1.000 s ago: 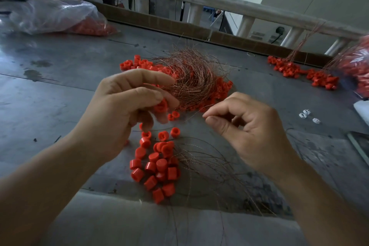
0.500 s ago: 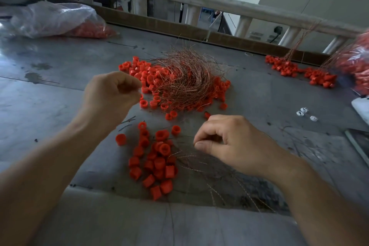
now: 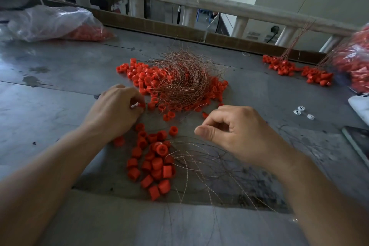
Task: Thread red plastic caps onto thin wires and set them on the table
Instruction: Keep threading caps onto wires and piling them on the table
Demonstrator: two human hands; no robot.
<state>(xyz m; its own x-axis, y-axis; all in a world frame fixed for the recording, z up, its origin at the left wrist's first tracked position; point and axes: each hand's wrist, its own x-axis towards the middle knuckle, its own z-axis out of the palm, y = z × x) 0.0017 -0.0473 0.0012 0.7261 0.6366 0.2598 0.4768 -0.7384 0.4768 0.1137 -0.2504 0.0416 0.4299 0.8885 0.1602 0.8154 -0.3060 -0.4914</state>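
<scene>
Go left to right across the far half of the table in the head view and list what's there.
clear bag of red caps → big pile of wired caps → smaller group of wired caps → blurred red bag

My left arm (image 3: 50, 177) comes in from the bottom left and my right arm (image 3: 323, 197) from the bottom right, and both are bare. My left hand (image 3: 115, 112) is farther out, with its back up and its knuckles bent. Its fingers (image 3: 137, 96) curl down and in, and the tips close on a small red plastic cap (image 3: 141, 105). My right hand (image 3: 243, 132) is nearer to me. Its fingers curl in to the palm, and my thumb (image 3: 205, 131) lies straight just under the bent first finger. I cannot see if anything is between them. My two hands are apart
</scene>
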